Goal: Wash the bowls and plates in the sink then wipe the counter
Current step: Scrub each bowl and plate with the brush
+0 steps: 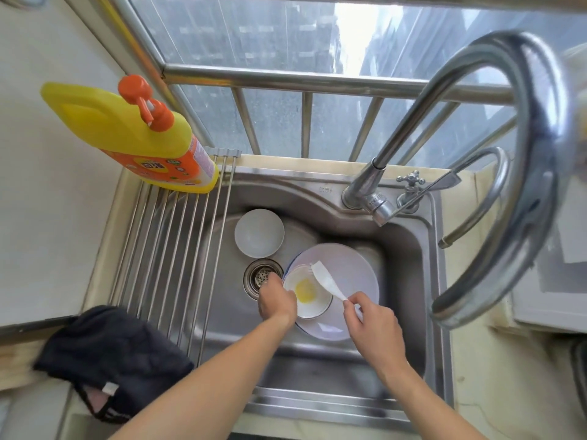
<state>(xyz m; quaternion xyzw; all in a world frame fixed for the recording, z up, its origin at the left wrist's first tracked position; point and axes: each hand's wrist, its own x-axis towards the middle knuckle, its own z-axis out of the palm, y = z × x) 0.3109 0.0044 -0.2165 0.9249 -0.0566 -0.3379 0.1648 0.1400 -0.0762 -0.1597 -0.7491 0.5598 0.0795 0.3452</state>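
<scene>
In the steel sink (397,249) a white bowl (314,304) with a blue rim and a yellow blob of soap inside sits on a large white plate (355,265). My left hand (275,301) grips the bowl's left rim. My right hand (370,319) pinches the handle of a white dish brush (327,281), whose bristled head rests at the bowl's far rim. A second white bowl (259,232) stands apart at the sink's back left, above the drain (262,277).
A roll-up steel rack (171,249) covers the sink's left side, with a yellow detergent bottle (136,134) at its far end. A dark cloth (111,354) lies on the counter at front left. The curved faucet (514,138) arches over the right side.
</scene>
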